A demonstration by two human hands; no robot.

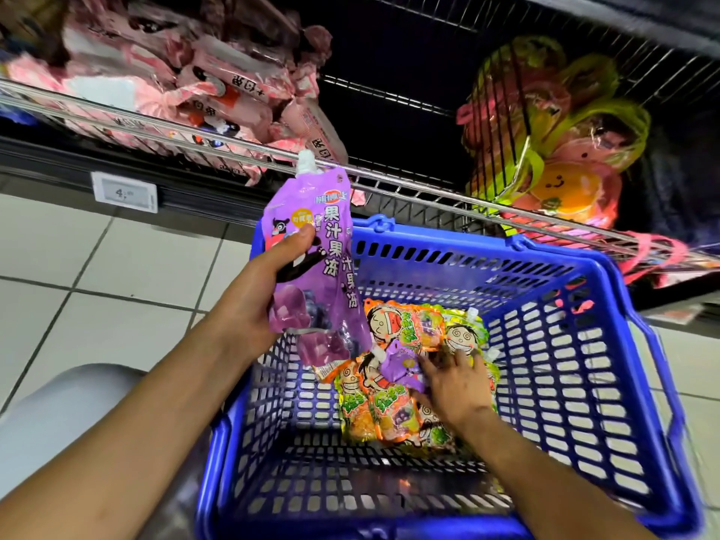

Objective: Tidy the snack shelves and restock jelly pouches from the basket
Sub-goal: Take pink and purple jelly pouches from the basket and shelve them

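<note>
Our left hand (253,302) gripped two purple jelly pouches (311,263), thumb pressed across the front of the top one and the fingers curled behind, out of sight. The pouches overlapped, standing nearly upright with the white spout (306,162) uppermost, raised above the near-left corner of the blue basket (607,344) and level with the wire rail of the shelf (195,132). Our right hand (454,387) was down inside the basket, fingers spread and bent over a small purple pouch (403,368) lying on the heap; the fingertips touched it, but we could not tell whether they had closed on it. That pouch lay directly below the held pair, just apart from their lower edge. Around it, touching it on all sides, was a pile of orange and green cartoon-face pouches (383,415), gathered toward the far middle of the basket floor. Beyond the basket, the wire shelf held pink packets (187,87) heaped on the left and net bags with yellow-green mesh (553,142) behind a wire divider on the right, with a dark gap between the two. A price tag (124,192) sat on the shelf edge to the left, above the pale tiled floor (78,267).
</note>
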